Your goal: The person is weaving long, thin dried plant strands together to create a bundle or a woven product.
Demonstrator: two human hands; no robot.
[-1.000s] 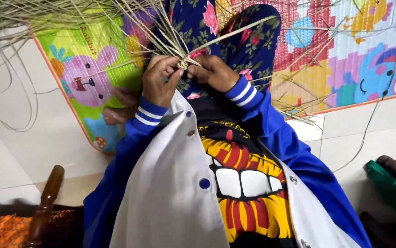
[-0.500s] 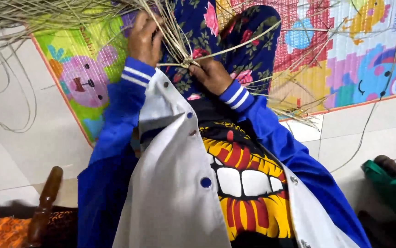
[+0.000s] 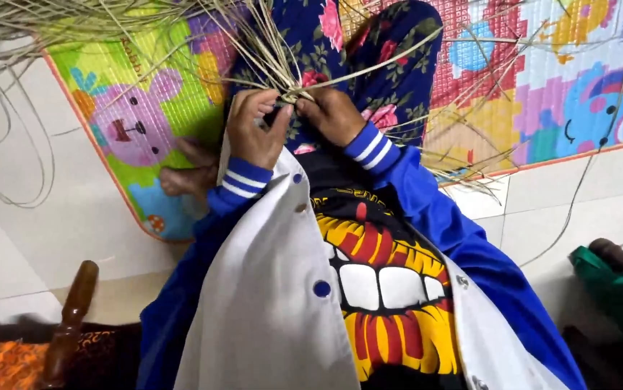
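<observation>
A: Both hands are closed on one knot of straw strands (image 3: 290, 92). Left hand (image 3: 253, 130) is pinched on it from the left, thumb raised; right hand (image 3: 334, 114) is clenched on it from the right.

B: Location of the knot?

A: It is held between the fingertips, above the lap, over the floral trousers (image 3: 391, 72). Both hands are touching it; neither is clearly nearer.

B: Axis?

A: Loose strands are fanned up and away from the body, mostly toward the upper left. One thicker strand (image 3: 391, 56) is angled up to the right. The long axis is thus run from the hands outward over the play mat (image 3: 131, 108).
</observation>
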